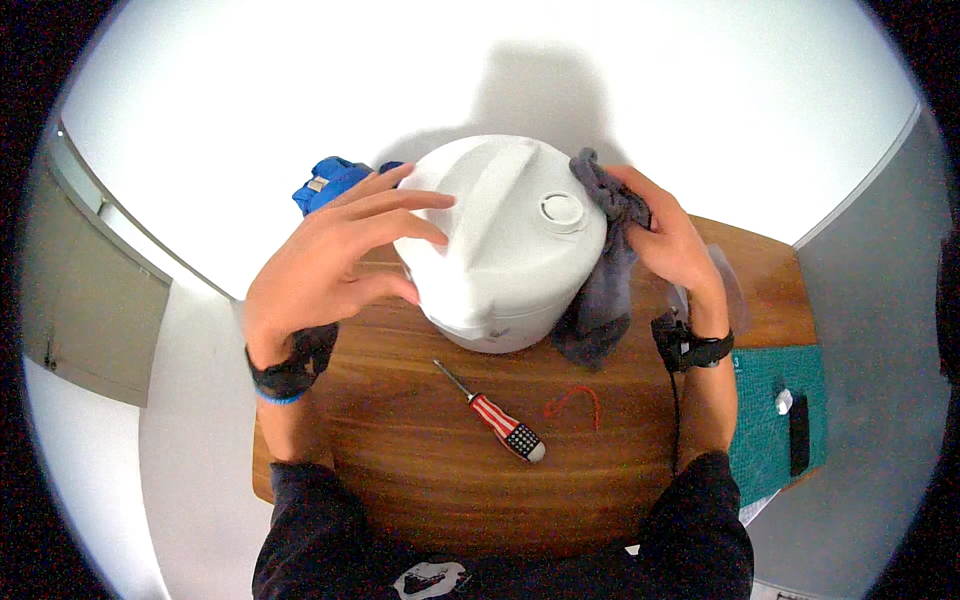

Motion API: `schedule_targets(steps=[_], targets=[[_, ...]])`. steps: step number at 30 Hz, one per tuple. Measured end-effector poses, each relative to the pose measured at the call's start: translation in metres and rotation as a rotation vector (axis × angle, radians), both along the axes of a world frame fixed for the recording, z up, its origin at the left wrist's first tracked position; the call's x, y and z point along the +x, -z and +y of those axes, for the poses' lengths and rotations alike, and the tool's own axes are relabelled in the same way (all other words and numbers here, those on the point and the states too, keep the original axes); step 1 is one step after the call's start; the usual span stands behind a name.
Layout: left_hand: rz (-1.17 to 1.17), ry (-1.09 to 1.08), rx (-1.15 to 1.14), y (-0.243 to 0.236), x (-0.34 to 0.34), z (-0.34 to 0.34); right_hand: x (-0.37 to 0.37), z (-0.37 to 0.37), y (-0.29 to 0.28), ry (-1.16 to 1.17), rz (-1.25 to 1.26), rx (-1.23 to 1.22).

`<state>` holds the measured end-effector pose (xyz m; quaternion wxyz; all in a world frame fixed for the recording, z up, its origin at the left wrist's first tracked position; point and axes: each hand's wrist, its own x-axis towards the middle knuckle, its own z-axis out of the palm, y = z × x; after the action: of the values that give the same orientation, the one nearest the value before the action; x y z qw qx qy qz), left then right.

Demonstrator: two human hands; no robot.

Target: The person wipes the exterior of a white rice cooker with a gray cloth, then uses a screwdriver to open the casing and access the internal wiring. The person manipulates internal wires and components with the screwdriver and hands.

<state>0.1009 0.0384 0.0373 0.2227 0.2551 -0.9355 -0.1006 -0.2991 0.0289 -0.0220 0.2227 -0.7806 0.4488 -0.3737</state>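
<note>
A white plastic container with a lengthwise ridge and a round cap on top stands on the wooden table. My left hand spreads its fingers against the container's left side, thumb lower and fingertips higher. My right hand grips a dark grey cloth at the container's right edge, and the cloth hangs down beside it. A screwdriver with a striped, starred handle lies in front of the container, beside a thin red cord.
A blue bundle lies behind my left hand. At the right, a green mat holds a small white piece and a black strip. A pale wall rises behind the table, with a cabinet at the left.
</note>
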Motion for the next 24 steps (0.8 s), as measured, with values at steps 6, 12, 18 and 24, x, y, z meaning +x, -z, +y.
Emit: schedule_targets(steps=[6, 12, 18, 24], targets=[[-0.007, -0.324, -0.198, -0.003, 0.003, 0.022, 0.012, 0.030, -0.029, -0.122, 0.157, -0.123], [-0.128, -0.354, -0.317, 0.000, -0.031, 0.060, 0.018, 0.042, -0.032, -0.224, 0.126, -0.098], [-0.099, -0.362, -0.175, 0.001, -0.036, 0.059, 0.014, 0.004, 0.002, -0.176, -0.010, -0.098], [-0.043, -0.251, -0.107, 0.002, -0.025, 0.038, 0.025, 0.000, 0.014, -0.046, -0.080, -0.036]])
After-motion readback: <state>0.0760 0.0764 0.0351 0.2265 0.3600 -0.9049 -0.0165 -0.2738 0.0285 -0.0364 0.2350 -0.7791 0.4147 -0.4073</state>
